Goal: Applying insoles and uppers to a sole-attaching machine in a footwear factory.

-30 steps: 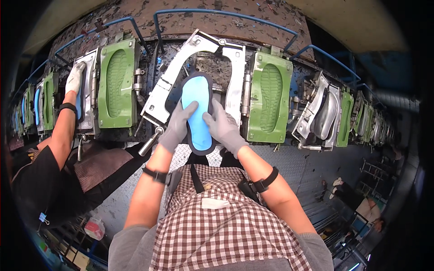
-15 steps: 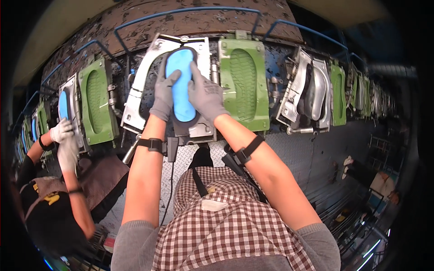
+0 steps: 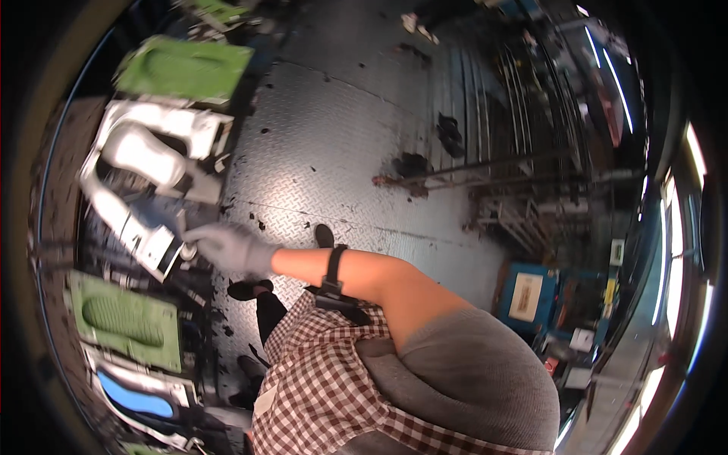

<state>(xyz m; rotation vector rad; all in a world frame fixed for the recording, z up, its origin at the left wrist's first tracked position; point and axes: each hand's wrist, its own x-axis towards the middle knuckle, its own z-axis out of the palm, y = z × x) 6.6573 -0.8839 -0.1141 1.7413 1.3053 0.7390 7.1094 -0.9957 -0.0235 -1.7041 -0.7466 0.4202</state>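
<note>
My right hand [image 3: 231,249], in a grey glove, reaches left to the near edge of an open silver mould [image 3: 114,205]. Its fingertips are at a small round metal knob [image 3: 187,251] on that edge; blur hides whether they grip it. A shiny foot-shaped metal form [image 3: 144,155] lies in this mould. Lower left, a blue sole-shaped piece [image 3: 136,393] lies in another silver mould [image 3: 178,436]. Beside it is a smeared grey glove [image 3: 230,416], seemingly my left hand, mostly cut off by my apron; its fingers cannot be made out.
Green moulds with sole-shaped hollows, one nearer [image 3: 125,322] and one farther [image 3: 186,68], flank the open silver mould. A patterned metal floor [image 3: 303,159] runs alongside. Metal racks [image 3: 485,174] and a blue box-shaped unit [image 3: 523,296] stand to the right.
My view has swung right along the row. Both hands have left the blue sole piece's top; it now lies in its mould. My right hand has moved to the neighbouring silver mould.
</note>
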